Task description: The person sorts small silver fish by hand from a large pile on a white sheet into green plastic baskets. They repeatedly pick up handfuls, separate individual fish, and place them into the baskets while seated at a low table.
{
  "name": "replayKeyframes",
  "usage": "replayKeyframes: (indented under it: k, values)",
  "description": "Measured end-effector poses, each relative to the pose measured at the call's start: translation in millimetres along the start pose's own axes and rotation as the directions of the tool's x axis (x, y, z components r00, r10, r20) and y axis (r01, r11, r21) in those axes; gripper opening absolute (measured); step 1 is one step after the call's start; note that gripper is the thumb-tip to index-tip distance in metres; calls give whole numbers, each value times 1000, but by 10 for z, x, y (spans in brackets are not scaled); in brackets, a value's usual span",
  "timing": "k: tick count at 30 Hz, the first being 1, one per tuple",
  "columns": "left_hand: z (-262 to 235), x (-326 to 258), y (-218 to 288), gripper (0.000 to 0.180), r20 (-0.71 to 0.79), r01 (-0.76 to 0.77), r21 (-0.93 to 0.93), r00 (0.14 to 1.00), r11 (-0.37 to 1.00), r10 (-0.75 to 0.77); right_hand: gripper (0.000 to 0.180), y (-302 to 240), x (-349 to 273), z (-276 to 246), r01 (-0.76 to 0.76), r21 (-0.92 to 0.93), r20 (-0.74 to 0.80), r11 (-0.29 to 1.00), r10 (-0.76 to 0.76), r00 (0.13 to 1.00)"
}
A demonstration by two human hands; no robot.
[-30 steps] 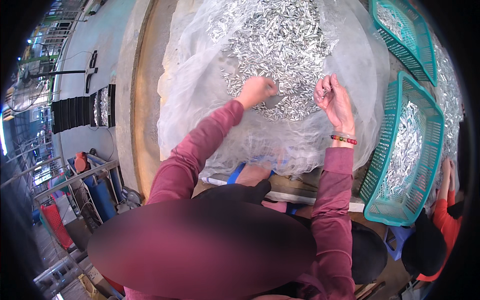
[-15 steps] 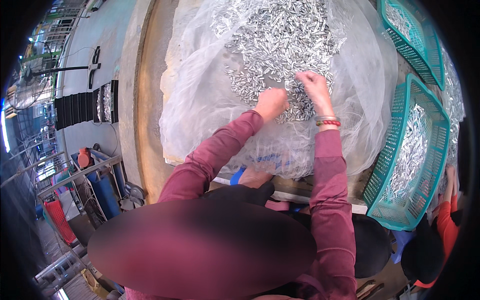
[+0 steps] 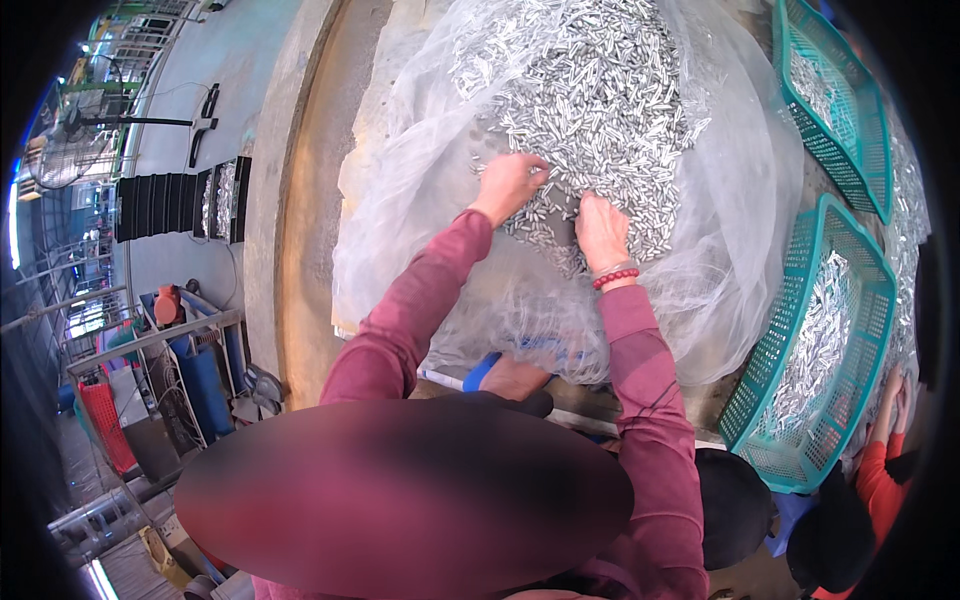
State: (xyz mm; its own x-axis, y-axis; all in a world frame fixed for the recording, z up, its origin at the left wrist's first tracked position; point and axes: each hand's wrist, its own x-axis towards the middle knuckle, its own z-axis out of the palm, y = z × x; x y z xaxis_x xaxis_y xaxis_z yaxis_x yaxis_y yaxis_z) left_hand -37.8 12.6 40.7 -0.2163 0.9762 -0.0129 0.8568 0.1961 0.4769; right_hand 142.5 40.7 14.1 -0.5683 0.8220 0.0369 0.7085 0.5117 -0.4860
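I have both hands down at the near end of a heap of small, silvery, rod-like pieces (image 3: pixel 610 90), which is spread on a sheet of pale, see-through netting (image 3: pixel 410 235). My left hand (image 3: pixel 508 188) is at the left edge of the heap, palm down, its fingers (image 3: pixel 537 164) bent and pointing toward the right. My right hand (image 3: pixel 602 235) is nearer to me and a little to the right, knuckles up, fingers curled in over the pieces. Between the two is a thinned-out patch, with loose pieces scattered about it, while the thick of the heap lies beyond my hands. The pieces are tiny and my own knuckles cover much of the fingertips, so I can't tell whether either hand is gripping one.

A red beaded bracelet (image 3: pixel 615 278) circles my right wrist, just above the cuff of my maroon sleeve (image 3: pixel 648 365). To my right stands a green basket (image 3: pixel 868 345) with silvery pieces in it, and beyond that a second green basket (image 3: pixel 818 130), also holding some. Further right, a co-worker's hands (image 3: pixel 890 405) reach out from red-orange sleeves (image 3: pixel 880 475).
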Motion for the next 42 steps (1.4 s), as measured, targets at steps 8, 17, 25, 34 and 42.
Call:
replayKeyframes:
  k: [8, 17, 25, 34, 42]
  values:
    - [375, 232, 248, 6, 98, -123, 387, 991, 914, 92, 14, 371, 42, -265, -336, 792, 174, 510, 340, 924]
    - [62, 16, 95, 25, 351, 273, -424, 928, 863, -121, 18, 609, -74, -638, -462, 805, 399, 372, 237, 886]
    - [202, -61, 112, 18, 405, -8, -69, 914, 998, 36, 31, 710, -78, -601, -389, 426, 71, 817, 398, 915]
    - [456, -178, 259, 13, 261, -273, 408, 949, 871, 175, 18, 433, -196, -226, -257, 7, 30, 966, 257, 966]
    - [-408, 27, -102, 21, 407, 459, -876, 869, -150, 281, 13, 559, -61, -574, -349, 875, 403, -336, 102, 910]
